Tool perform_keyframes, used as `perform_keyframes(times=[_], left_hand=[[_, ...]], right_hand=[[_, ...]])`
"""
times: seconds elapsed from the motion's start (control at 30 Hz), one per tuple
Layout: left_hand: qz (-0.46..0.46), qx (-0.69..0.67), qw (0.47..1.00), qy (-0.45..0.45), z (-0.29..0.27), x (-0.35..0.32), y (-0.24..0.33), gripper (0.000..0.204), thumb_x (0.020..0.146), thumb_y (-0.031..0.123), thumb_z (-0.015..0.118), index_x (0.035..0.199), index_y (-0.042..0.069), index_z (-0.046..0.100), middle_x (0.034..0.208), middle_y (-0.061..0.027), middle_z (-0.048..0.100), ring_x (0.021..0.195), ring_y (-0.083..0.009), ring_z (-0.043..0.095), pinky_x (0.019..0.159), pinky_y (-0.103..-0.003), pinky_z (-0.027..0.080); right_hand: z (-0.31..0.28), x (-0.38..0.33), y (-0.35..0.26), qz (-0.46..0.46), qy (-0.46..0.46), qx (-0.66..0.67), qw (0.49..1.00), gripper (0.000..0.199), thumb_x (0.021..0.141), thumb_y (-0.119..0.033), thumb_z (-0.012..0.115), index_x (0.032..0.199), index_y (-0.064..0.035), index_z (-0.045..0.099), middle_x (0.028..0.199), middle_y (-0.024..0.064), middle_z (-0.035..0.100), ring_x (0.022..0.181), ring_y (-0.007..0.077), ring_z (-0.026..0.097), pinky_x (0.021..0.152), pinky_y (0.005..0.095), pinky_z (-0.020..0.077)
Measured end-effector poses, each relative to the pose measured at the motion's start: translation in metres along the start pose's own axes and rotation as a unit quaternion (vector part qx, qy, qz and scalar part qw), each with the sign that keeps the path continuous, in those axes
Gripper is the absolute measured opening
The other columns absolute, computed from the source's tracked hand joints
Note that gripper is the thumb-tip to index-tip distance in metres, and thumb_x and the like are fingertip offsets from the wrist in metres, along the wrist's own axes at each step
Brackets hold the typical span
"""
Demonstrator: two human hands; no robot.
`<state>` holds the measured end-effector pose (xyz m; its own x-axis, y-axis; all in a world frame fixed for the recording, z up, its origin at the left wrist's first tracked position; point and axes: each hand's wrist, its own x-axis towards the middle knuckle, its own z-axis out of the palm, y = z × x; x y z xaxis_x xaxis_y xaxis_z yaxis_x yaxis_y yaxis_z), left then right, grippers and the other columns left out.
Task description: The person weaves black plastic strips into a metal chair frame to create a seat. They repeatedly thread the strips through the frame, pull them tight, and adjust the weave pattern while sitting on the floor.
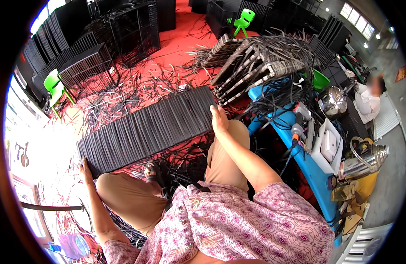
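A long black panel (145,130), wrapped side by side in flat dark strips, lies slantwise across the front of my knees. Its right end sits farther from me than its left. My right hand (219,119) grips the right end, fingers partly hidden behind the edge. At the lower left corner, my left hand (85,172) holds the other end, with the fingertips against the side. Loose black strips (185,154) show on the floor beneath and behind the panel.
On my right stands a blue table (306,169) with a power tool (297,127), a white bin (328,147) and a metal flask (365,163). Striped woven frames (255,66) are piled behind it. Black frames (86,72) and green chairs (57,88) stand farther off. A person (370,101) sits at right.
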<state>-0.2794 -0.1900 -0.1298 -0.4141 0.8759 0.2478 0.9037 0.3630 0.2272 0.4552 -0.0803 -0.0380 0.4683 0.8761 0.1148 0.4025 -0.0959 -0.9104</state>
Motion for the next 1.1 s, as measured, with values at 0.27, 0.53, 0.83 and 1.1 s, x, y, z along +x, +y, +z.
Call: perform_keyframes(times=[0.27, 0.53, 0.83, 1.1], left_hand=[[0.065, -0.201, 0.977, 0.011, 0.034, 0.048, -0.033, 0.044, 0.104, 0.019, 0.03, 0.145, 0.017, 0.044, 0.135, -0.0229, 0.051, 0.112, -0.0345, 0.058, 0.095, -0.039, 0.047], [-0.212, -0.047, 0.976, 0.006, -0.002, 0.023, 0.032, 0.069, 0.096, 0.06, 0.023, 0.14, 0.013, 0.048, 0.123, -0.021, 0.061, 0.101, -0.0381, 0.063, 0.089, -0.048, 0.047], [-0.147, 0.065, 0.985, 0.064, -0.009, 0.018, 0.068, 0.053, 0.1, 0.045, 0.033, 0.13, 0.008, 0.056, 0.12, -0.0202, 0.064, 0.099, -0.0374, 0.065, 0.086, -0.048, 0.049], [-0.213, -0.068, 0.973, 0.055, -0.063, 0.008, 0.125, 0.094, 0.086, 0.078, 0.025, 0.122, -0.001, 0.06, 0.122, -0.0284, 0.06, 0.114, -0.0392, 0.058, 0.094, -0.049, 0.044]], right_hand=[[-0.004, -0.017, -0.001, -0.044, 0.072, -0.046, 0.995, 0.058, 0.087, -0.052, 0.053, 0.119, -0.0032, 0.057, 0.113, 0.024, 0.063, 0.107, 0.0395, 0.059, 0.093, 0.047, 0.0444], [0.003, -0.027, -0.012, -0.062, 0.072, -0.114, 0.989, 0.075, 0.089, -0.058, 0.05, 0.134, 0.0017, 0.045, 0.124, 0.0251, 0.055, 0.118, 0.0389, 0.05, 0.099, 0.0503, 0.0367], [0.002, 0.011, -0.014, 0.025, -0.066, 0.057, 0.996, 0.055, 0.09, -0.05, 0.056, 0.114, 0.0003, 0.06, 0.111, 0.0145, 0.066, 0.108, 0.026, 0.058, 0.091, 0.0406, 0.0447], [-0.041, 0.024, -0.005, 0.149, -0.213, 0.367, 0.893, 0.096, 0.09, -0.074, 0.029, 0.145, 0.0039, 0.036, 0.149, 0.0138, 0.041, 0.137, 0.0237, 0.036, 0.115, 0.0347, 0.0217]])
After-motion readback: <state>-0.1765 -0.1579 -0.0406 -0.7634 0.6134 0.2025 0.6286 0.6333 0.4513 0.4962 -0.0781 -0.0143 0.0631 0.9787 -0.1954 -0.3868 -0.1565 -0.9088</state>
